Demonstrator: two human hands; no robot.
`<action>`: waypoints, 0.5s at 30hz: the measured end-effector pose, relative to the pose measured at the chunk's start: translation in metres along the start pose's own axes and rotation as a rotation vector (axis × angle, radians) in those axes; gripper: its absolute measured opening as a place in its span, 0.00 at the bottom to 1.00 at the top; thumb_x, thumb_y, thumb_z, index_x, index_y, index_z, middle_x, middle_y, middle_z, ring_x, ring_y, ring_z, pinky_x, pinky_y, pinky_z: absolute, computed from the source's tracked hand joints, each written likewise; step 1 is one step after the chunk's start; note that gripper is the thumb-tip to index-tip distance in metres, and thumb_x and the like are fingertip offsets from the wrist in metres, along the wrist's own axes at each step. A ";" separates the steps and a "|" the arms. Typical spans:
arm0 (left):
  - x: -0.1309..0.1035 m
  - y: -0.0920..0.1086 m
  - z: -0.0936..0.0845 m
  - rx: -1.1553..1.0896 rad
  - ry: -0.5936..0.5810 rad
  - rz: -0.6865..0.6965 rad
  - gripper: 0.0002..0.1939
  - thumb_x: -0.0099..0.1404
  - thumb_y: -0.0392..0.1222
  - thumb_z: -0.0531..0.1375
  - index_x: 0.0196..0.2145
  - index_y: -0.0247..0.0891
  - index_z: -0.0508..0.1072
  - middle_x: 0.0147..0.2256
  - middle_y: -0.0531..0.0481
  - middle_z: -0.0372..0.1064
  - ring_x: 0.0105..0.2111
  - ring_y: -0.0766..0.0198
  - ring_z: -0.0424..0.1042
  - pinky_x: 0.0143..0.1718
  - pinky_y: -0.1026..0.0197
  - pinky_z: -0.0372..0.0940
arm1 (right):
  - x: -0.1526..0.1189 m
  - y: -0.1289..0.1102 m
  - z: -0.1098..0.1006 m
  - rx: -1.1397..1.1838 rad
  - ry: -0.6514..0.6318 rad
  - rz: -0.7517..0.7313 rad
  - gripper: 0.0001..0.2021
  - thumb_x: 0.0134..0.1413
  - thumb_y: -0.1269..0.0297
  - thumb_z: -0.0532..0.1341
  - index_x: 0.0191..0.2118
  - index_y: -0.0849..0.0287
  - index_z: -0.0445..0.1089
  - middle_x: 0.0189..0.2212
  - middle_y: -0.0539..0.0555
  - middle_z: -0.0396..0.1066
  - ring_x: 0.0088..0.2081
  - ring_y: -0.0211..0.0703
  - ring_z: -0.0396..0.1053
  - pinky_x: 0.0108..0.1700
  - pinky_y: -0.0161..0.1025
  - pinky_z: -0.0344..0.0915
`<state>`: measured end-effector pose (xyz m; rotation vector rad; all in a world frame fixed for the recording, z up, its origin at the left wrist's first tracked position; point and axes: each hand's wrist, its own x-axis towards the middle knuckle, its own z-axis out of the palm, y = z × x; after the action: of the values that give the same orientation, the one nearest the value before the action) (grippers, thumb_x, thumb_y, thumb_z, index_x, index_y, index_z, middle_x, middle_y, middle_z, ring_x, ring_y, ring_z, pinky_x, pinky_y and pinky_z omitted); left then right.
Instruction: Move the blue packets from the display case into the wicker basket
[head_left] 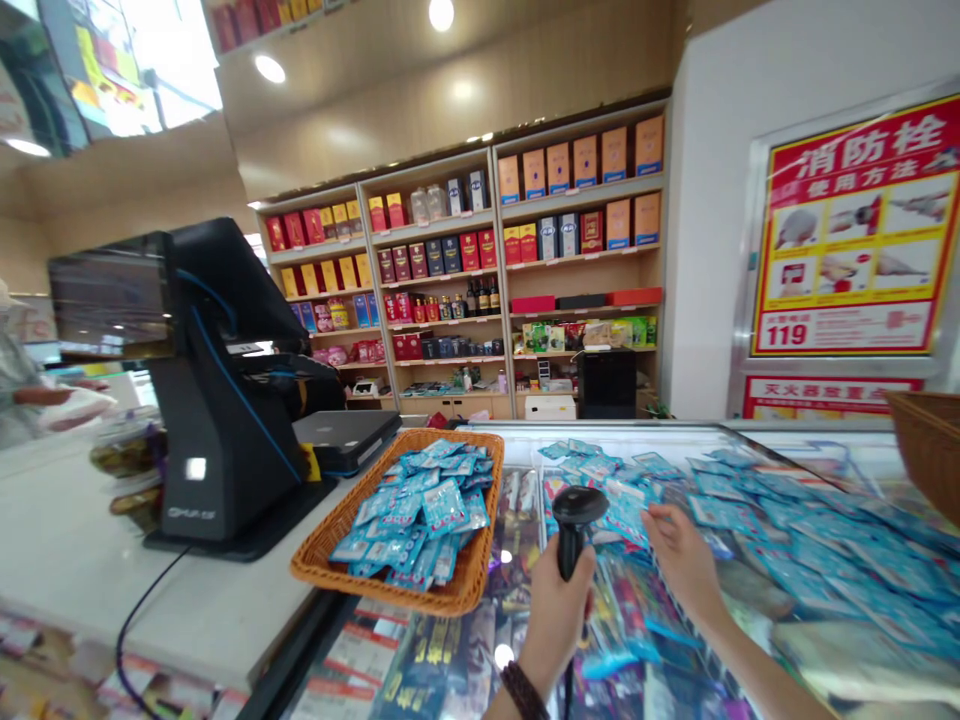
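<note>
My left hand point(556, 606), with a dark beaded bracelet at the wrist, is wrapped round the handle of a black handheld scanner point(579, 506) held upright above the glass counter. To its right, my right hand point(679, 553) has thumb and fingertips pinched at the edge of a blue packet point(627, 510). Many similar blue packets point(862, 550) lie spread over the glass on the right. An orange wicker basket point(471, 597) left of my hands holds a heap of blue packets point(420, 515).
A black point-of-sale terminal point(225, 430) stands on the white counter point(67, 530) at left, with a cable hanging down. A brown basket point(930, 450) sits at the right edge. Stocked shelves point(450, 270) line the back wall. A person point(26, 380) is at far left.
</note>
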<state>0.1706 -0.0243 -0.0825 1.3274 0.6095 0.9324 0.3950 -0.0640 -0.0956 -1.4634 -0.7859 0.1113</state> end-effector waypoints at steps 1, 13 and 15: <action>-0.001 0.003 0.000 -0.005 -0.006 0.000 0.44 0.59 0.90 0.79 0.38 0.48 0.73 0.18 0.65 0.59 0.18 0.67 0.57 0.23 0.62 0.54 | 0.000 0.000 0.000 0.002 -0.001 -0.004 0.26 0.49 0.24 0.71 0.35 0.41 0.74 0.26 0.57 0.86 0.36 0.71 0.91 0.44 0.59 0.89; -0.003 0.003 0.000 0.026 -0.016 0.016 0.46 0.59 0.94 0.76 0.39 0.48 0.72 0.19 0.66 0.58 0.17 0.68 0.56 0.22 0.62 0.53 | 0.000 0.000 0.002 -0.006 0.016 0.003 0.27 0.49 0.23 0.69 0.35 0.41 0.73 0.27 0.57 0.85 0.35 0.69 0.89 0.47 0.60 0.90; -0.002 0.003 -0.001 0.038 -0.024 0.011 0.44 0.61 0.92 0.76 0.39 0.48 0.72 0.19 0.65 0.58 0.18 0.67 0.57 0.22 0.62 0.53 | 0.000 0.001 0.001 -0.004 0.011 0.006 0.27 0.49 0.22 0.70 0.35 0.41 0.73 0.26 0.58 0.85 0.36 0.69 0.90 0.46 0.59 0.89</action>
<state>0.1679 -0.0255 -0.0800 1.3756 0.6045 0.9160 0.3945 -0.0631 -0.0964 -1.4695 -0.7729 0.1064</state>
